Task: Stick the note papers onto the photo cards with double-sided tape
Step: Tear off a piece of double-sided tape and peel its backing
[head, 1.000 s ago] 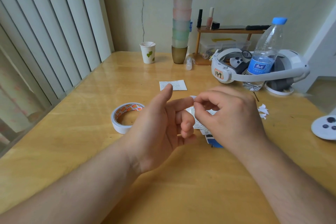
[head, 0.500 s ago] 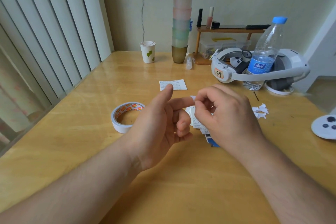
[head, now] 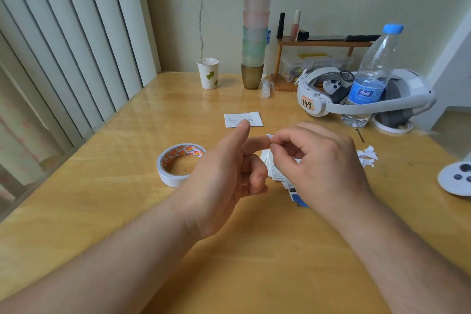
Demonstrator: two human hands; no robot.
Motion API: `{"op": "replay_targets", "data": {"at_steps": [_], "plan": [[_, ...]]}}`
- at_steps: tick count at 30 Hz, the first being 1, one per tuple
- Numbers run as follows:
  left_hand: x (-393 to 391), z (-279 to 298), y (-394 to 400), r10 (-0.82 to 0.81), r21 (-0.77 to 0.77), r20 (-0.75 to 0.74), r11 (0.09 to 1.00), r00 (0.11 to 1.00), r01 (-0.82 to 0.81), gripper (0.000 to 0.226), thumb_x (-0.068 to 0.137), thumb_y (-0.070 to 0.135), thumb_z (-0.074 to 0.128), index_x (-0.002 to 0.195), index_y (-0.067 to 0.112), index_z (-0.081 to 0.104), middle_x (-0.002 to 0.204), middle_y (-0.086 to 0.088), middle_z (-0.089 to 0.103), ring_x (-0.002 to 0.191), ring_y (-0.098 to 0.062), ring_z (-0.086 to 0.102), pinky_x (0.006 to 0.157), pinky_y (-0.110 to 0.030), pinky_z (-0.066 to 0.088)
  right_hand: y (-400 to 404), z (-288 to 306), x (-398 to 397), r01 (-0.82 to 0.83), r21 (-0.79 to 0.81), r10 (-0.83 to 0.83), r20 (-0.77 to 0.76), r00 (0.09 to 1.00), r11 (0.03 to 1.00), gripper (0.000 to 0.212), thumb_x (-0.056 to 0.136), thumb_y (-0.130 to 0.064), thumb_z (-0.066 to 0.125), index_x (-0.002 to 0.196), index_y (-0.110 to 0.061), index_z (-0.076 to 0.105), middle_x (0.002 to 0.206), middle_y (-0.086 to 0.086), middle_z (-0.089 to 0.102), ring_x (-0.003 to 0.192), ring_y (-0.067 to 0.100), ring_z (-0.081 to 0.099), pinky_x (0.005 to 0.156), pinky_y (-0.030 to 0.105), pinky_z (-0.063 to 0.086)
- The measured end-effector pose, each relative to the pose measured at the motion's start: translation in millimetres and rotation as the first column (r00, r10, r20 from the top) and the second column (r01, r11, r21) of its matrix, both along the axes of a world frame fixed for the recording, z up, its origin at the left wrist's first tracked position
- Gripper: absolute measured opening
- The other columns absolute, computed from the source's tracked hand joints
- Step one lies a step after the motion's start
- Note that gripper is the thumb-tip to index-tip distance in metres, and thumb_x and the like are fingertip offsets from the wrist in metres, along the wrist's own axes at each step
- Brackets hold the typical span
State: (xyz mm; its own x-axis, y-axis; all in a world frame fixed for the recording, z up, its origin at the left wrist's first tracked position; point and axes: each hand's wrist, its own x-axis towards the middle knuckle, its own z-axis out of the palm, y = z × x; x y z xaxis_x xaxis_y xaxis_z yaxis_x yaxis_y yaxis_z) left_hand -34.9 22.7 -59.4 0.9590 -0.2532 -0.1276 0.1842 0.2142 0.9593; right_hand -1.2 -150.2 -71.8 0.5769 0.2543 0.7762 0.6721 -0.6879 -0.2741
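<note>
My left hand (head: 224, 186) is raised over the wooden table (head: 254, 250) with thumb and index finger stretched out and the other fingers curled. A small white piece of double-sided tape (head: 269, 137) sits on the index fingertip. My right hand (head: 321, 168) pinches that piece between thumb and forefinger. Under both hands lies a small pile of note paper and photo cards (head: 277, 176), mostly hidden, with a blue card edge (head: 297, 195) showing. Another note paper (head: 243, 119) lies flat farther back. The tape roll (head: 168, 176) rests to the left of my left hand.
White peeled scraps (head: 368, 157) lie to the right. A water bottle (head: 369, 84) and a white headset (head: 316, 102) stand at the back right, a paper cup (head: 208, 76) and a tall cup stack (head: 254, 33) at the back. A white disc (head: 456, 178) is at the right edge.
Both hands stay almost in place. My right fingers have shifted slightly along the tape piece at the left index fingertip.
</note>
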Motion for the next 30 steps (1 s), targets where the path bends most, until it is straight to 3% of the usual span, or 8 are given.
{"op": "replay_targets", "data": {"at_steps": [5, 13, 18, 21, 23, 27, 30], "plan": [[-0.1, -2.5, -0.5, 0.013, 0.069, 0.053, 0.998, 0.998, -0.017, 0.056, 0.107, 0.055, 0.036, 0.124, 0.015, 0.072, 0.061, -0.004, 0.05, 0.06, -0.016, 0.049, 0.083, -0.04, 0.045, 6.0, -2.7, -0.8, 0.042, -0.014, -0.042, -0.01, 0.999, 0.999, 0.007, 0.088, -0.015, 0.067, 0.083, -0.014, 0.07, 0.073, -0.005, 0.059, 0.064, 0.022, 0.055, 0.054, 0.04, 0.049], [-1.3, 1.6, -0.7, 0.071, 0.003, 0.05, 0.997, 0.996, -0.072, 0.055, 0.108, 0.052, 0.037, 0.12, 0.011, 0.072, 0.061, -0.005, 0.052, 0.06, -0.019, 0.049, 0.082, -0.041, 0.047, 7.7, -0.2, -2.8, 0.035, 0.004, -0.035, -0.008, 0.999, 0.999, 0.006, 0.093, -0.011, 0.065, 0.087, -0.012, 0.064, 0.079, -0.006, 0.055, 0.067, 0.019, 0.051, 0.056, 0.04, 0.049], [1.4, 0.2, 2.3, 0.071, 0.032, 0.071, 0.997, 0.995, -0.074, 0.054, 0.108, 0.052, 0.038, 0.11, 0.018, 0.08, 0.064, -0.007, 0.051, 0.063, -0.02, 0.048, 0.083, -0.041, 0.047, 1.8, 1.6, -1.9, 0.038, 0.055, -0.035, -0.052, 0.998, 0.998, 0.007, 0.095, -0.012, 0.065, 0.089, -0.014, 0.066, 0.081, -0.007, 0.057, 0.069, 0.016, 0.053, 0.059, 0.039, 0.049], [3.9, -2.1, 3.6, 0.092, 0.18, 0.204, 0.975, 0.975, -0.13, 0.039, 0.107, 0.044, 0.048, 0.105, 0.025, 0.082, 0.064, -0.004, 0.052, 0.065, -0.019, 0.048, 0.078, -0.038, 0.046, -0.3, 0.5, -0.6, -0.02, 0.217, 0.068, -0.216, 0.974, 0.976, 0.007, 0.098, -0.018, 0.067, 0.094, -0.024, 0.069, 0.088, -0.011, 0.064, 0.075, 0.016, 0.067, 0.065, 0.041, 0.056], [3.9, -5.3, 5.5, 0.087, 0.327, 0.377, 0.919, 0.922, -0.221, 0.026, 0.105, 0.037, 0.058, 0.101, 0.026, 0.081, 0.063, -0.005, 0.05, 0.063, -0.016, 0.045, 0.064, -0.032, 0.04, -0.5, 1.3, -1.4, -0.069, 0.293, 0.15, -0.264, 0.953, 0.953, 0.008, 0.096, -0.02, 0.069, 0.099, -0.028, 0.069, 0.094, -0.012, 0.065, 0.079, 0.016, 0.069, 0.069, 0.042, 0.059], [2.6, -11.9, 7.9, -0.034, 0.514, 0.618, 0.773, 0.785, -0.371, 0.019, 0.103, 0.034, 0.062, 0.102, 0.03, 0.08, 0.063, -0.01, 0.05, 0.057, -0.008, 0.037, 0.055, -0.028, 0.034, 0.7, 7.5, -5.5, -0.142, 0.213, 0.186, -0.201, 0.962, 0.967, 0.015, 0.092, -0.01, 0.075, 0.103, -0.02, 0.074, 0.094, -0.011, 0.064, 0.082, 0.013, 0.066, 0.069, 0.021, 0.055], [4.0, -13.0, 8.1, -0.032, 0.503, 0.678, 0.749, 0.734, -0.432, 0.017, 0.102, 0.024, 0.064, 0.101, 0.029, 0.08, 0.06, -0.004, 0.053, 0.055, -0.012, 0.039, 0.055, -0.025, 0.036, -0.1, 9.8, -5.7, -0.169, 0.17, 0.2, -0.186, 0.962, 0.971, 0.013, 0.089, -0.007, 0.074, 0.096, -0.018, 0.077, 0.092, -0.009, 0.067, 0.081, 0.013, 0.067, 0.069, 0.02, 0.054]]}}
